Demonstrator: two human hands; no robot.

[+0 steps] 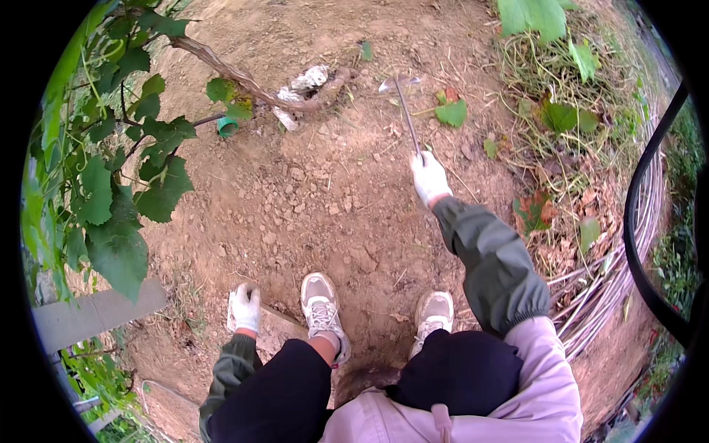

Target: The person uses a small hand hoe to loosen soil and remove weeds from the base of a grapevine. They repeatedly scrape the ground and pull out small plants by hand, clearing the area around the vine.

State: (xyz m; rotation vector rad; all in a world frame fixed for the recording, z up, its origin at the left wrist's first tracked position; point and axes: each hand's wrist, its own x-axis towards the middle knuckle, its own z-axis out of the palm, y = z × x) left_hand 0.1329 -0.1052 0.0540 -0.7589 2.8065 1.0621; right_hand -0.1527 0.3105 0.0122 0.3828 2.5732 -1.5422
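Note:
My right hand (430, 177), in a white glove, grips a small hand hoe (408, 116) by its thin shaft. The hoe's metal blade (399, 83) is at the bare soil, close to a fallen green leaf (451, 113). My left hand (245, 308), also gloved in white, is low beside my left shoe (321, 307). Its fingers are bent at the end of a flat brown slab (278, 328); whether they hold its edge is hard to make out. Loose clods of soil (299, 205) lie between my hands and the vine.
A woody grapevine stem (221, 66) bends to the ground, near white crumpled material (309, 80) and a green tube (227, 127). Vine leaves (113, 243) hang at left above a grey board (99, 314). Dry grass (548, 83) and bundled thin canes (615, 288) line the right.

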